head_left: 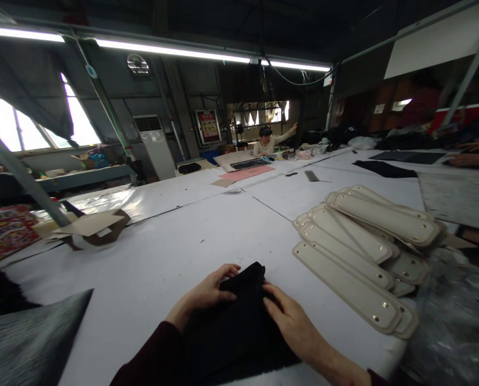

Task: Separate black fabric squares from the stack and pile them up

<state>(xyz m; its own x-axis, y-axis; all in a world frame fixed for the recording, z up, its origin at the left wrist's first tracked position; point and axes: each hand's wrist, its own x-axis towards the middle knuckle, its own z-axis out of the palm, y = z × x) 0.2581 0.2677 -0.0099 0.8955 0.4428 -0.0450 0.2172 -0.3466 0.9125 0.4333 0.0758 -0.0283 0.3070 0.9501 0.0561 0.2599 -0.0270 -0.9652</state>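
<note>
A black folded piece of fabric [239, 321] lies on the white table [175, 252] right in front of me. My left hand [209, 292] grips its left edge, fingers curled over the top corner. My right hand [290, 319] rests on the right side of the fabric, fingers bent and pressing into it. Both sleeves are dark maroon.
A stack of several cream padded strips with metal studs [364, 246] lies to the right. Clear plastic wrap [452, 321] sits at the right edge. An open cardboard box [95, 228] stands at the left. A person [268, 142] sits at the far end; another person's hands [468, 153] show at the right.
</note>
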